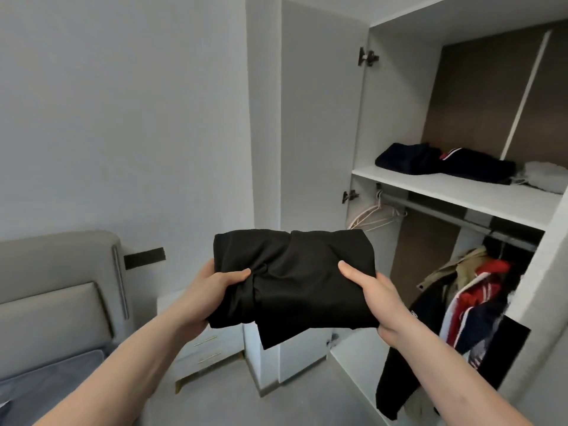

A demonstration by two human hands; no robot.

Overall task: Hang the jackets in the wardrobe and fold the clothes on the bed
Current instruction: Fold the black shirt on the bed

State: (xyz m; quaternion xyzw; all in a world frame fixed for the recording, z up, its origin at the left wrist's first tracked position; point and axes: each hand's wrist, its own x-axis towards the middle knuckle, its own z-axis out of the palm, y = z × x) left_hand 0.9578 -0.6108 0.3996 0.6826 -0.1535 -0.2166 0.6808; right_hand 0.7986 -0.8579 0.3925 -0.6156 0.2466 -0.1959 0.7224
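A folded black garment (301, 272) is held up in the air in front of the open wardrobe (362, 124). My left hand (212, 290) grips its left edge, thumb on top. My right hand (375, 290) grips its right edge the same way. On the wardrobe's white shelf (461, 192) lie folded dark clothes (442, 161) and a pale bundle (544, 176). Below the shelf, several jackets (467, 302) hang from the rail (445, 213) at the right. Empty pale hangers (372, 215) hang at the rail's left end.
The wardrobe door (319, 149) stands open to the left of the shelf. A grey bed headboard (61, 287) and blue bedding (46, 385) are at the lower left. A white nightstand (209, 342) with drawers sits between bed and wardrobe.
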